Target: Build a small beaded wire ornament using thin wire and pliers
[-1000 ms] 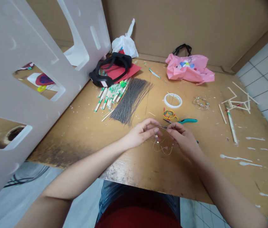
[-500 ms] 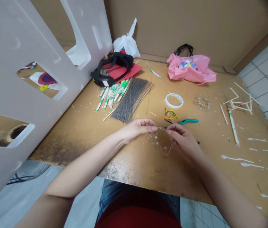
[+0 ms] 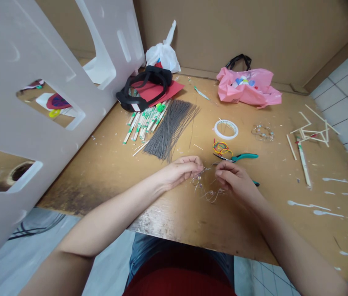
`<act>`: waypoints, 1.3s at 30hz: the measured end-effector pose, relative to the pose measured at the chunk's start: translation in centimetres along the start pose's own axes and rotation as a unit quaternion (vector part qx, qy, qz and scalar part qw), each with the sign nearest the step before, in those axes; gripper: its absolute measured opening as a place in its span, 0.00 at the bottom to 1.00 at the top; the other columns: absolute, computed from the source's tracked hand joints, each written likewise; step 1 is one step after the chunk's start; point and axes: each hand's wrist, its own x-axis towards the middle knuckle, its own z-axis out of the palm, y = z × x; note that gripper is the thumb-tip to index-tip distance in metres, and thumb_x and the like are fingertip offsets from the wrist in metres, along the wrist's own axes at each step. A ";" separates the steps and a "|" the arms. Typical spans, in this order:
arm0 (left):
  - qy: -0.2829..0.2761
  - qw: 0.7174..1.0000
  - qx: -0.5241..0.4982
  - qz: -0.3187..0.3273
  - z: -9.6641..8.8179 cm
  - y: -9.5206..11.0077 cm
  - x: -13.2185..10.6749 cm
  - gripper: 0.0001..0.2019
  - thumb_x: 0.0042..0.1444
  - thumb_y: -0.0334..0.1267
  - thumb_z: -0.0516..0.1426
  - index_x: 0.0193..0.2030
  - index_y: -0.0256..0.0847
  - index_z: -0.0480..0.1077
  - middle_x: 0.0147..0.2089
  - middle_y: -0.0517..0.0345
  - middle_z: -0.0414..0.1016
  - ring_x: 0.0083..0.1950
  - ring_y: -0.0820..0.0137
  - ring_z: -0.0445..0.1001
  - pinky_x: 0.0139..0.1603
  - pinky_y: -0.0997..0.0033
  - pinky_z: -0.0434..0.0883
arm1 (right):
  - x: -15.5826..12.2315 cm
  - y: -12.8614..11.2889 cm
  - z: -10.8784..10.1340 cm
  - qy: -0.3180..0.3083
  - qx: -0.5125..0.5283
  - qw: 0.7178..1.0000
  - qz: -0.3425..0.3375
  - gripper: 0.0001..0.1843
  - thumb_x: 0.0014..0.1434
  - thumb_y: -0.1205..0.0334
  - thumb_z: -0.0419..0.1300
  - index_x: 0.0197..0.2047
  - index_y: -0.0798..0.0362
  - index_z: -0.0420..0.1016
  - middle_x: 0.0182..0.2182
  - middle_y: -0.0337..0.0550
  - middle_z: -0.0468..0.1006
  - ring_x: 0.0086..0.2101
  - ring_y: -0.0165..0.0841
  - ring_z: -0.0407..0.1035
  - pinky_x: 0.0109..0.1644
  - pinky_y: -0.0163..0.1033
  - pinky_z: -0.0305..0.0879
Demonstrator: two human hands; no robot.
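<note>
My left hand (image 3: 186, 170) pinches a thin beaded wire (image 3: 211, 193) between thumb and forefinger. Short wire ends stick out past the thumb, and loops with several small clear beads hang below, over the table. Across a small gap, my right hand (image 3: 235, 179) is closed, thumb against fingers; whether a strand is in them cannot be made out. Just beyond it lie teal-handled pliers (image 3: 244, 156), their jaws pointing left and one handle partly hidden by the hand.
Behind the hands lie a bundle of grey wires (image 3: 169, 129), coloured rubber bands (image 3: 221, 147) and a tape roll (image 3: 236, 130). A beaded wire ring (image 3: 263, 132) and a stick frame (image 3: 315, 133) are rightward. At the back are wrapped chopsticks (image 3: 144, 123), a black headset (image 3: 146, 88) and a pink bag (image 3: 249, 88).
My hands have moved slightly apart, and the strand that spanned them no longer visibly does. The hanging beaded loops have shifted and sunk a little.
</note>
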 end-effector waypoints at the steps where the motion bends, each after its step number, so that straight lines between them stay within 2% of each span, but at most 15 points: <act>1: 0.001 1.000 0.005 0.004 0.0 0.0 0.0 0.09 0.45 0.33 0.60 0.22 0.35 0.64 0.22 0.63 0.63 0.25 0.79 0.60 0.27 0.77 0.56 | 0.0 0.0 0.0 0.002 0.005 1.000 0.000 0.07 0.51 0.60 0.58 0.25 0.52 0.64 0.13 0.28 0.58 0.15 0.22 0.50 0.18 0.30 0.47; 9: -0.024 0.997 0.075 -0.002 -0.3 0.6 -0.3 0.11 0.47 0.40 0.61 0.27 0.34 0.66 0.26 0.62 0.65 0.30 0.77 0.63 0.33 0.74 0.59 | 0.0 -0.4 0.1 0.022 0.007 1.000 0.013 0.11 0.49 0.56 0.60 0.23 0.51 0.63 0.12 0.27 0.56 0.14 0.22 0.48 0.18 0.30 0.45; 13: 0.020 0.984 0.176 0.026 0.1 0.5 -0.2 0.13 0.48 0.42 0.61 0.24 0.36 0.63 0.23 0.65 0.62 0.26 0.79 0.58 0.30 0.75 0.55 | -0.1 -0.3 0.3 0.025 -0.028 0.999 -0.005 0.15 0.51 0.55 0.60 0.21 0.52 0.61 0.12 0.28 0.56 0.14 0.21 0.48 0.18 0.30 0.45; 17: 0.031 0.969 0.233 0.072 0.4 0.3 -0.3 0.15 0.52 0.44 0.58 0.23 0.36 0.62 0.21 0.66 0.60 0.24 0.79 0.56 0.29 0.75 0.53 | -0.1 -0.1 0.1 0.030 -0.048 0.998 -0.017 0.16 0.52 0.53 0.60 0.21 0.52 0.63 0.13 0.29 0.59 0.14 0.21 0.52 0.18 0.30 0.49; 19: 0.048 0.967 0.232 0.098 0.2 0.3 -0.2 0.15 0.53 0.44 0.58 0.23 0.36 0.62 0.22 0.66 0.61 0.25 0.79 0.57 0.29 0.75 0.54 | 0.1 -0.1 -0.3 0.021 -0.015 1.000 -0.003 0.16 0.53 0.50 0.59 0.24 0.53 0.67 0.17 0.33 0.67 0.17 0.24 0.61 0.20 0.31 0.55; 22: 0.093 0.965 0.199 0.146 -0.6 0.4 0.1 0.14 0.53 0.43 0.58 0.24 0.36 0.62 0.23 0.65 0.64 0.26 0.79 0.62 0.32 0.75 0.58 | 0.6 0.0 -0.8 0.007 0.054 0.998 0.023 0.17 0.53 0.46 0.58 0.37 0.52 0.73 0.27 0.40 0.77 0.26 0.31 0.72 0.26 0.35 0.65; 25: 0.137 0.954 0.194 0.184 -1.3 0.6 0.4 0.14 0.54 0.44 0.58 0.25 0.37 0.62 0.23 0.64 0.66 0.27 0.78 0.63 0.34 0.75 0.60 | 0.8 0.2 -1.1 0.021 0.088 0.996 0.026 0.19 0.53 0.47 0.59 0.42 0.50 0.73 0.31 0.42 0.79 0.30 0.34 0.74 0.29 0.37 0.68; 27: 0.156 0.944 0.213 0.197 -1.6 0.6 0.5 0.15 0.54 0.44 0.58 0.25 0.37 0.62 0.23 0.64 0.66 0.27 0.78 0.64 0.34 0.75 0.60 | 0.9 0.3 -1.1 0.041 0.069 0.997 0.014 0.18 0.51 0.50 0.61 0.43 0.49 0.72 0.31 0.41 0.80 0.31 0.34 0.74 0.30 0.38 0.69; 31: 0.156 0.951 0.201 0.177 -1.4 0.5 0.5 0.14 0.51 0.45 0.60 0.27 0.37 0.62 0.24 0.64 0.68 0.27 0.78 0.66 0.33 0.75 0.62 | 0.8 0.5 -0.7 0.059 0.004 0.998 -0.031 0.19 0.50 0.53 0.62 0.45 0.49 0.70 0.30 0.40 0.80 0.28 0.33 0.74 0.31 0.39 0.69; 35: 0.140 0.961 0.180 0.159 -1.1 0.5 0.5 0.15 0.48 0.46 0.62 0.34 0.37 0.66 0.25 0.66 0.66 0.24 0.78 0.65 0.29 0.75 0.63 | 0.7 0.5 -0.6 0.047 -0.016 0.998 -0.034 0.19 0.50 0.52 0.62 0.44 0.50 0.70 0.28 0.41 0.80 0.23 0.32 0.72 0.29 0.40 0.70; 39: 0.141 0.952 0.228 0.147 -0.9 0.5 0.4 0.13 0.48 0.45 0.62 0.31 0.36 0.69 0.25 0.64 0.67 0.25 0.79 0.63 0.29 0.76 0.60 | 0.7 0.6 -0.3 0.033 -0.005 0.999 -0.028 0.17 0.49 0.53 0.63 0.41 0.50 0.70 0.26 0.39 0.80 0.22 0.31 0.71 0.30 0.41 0.70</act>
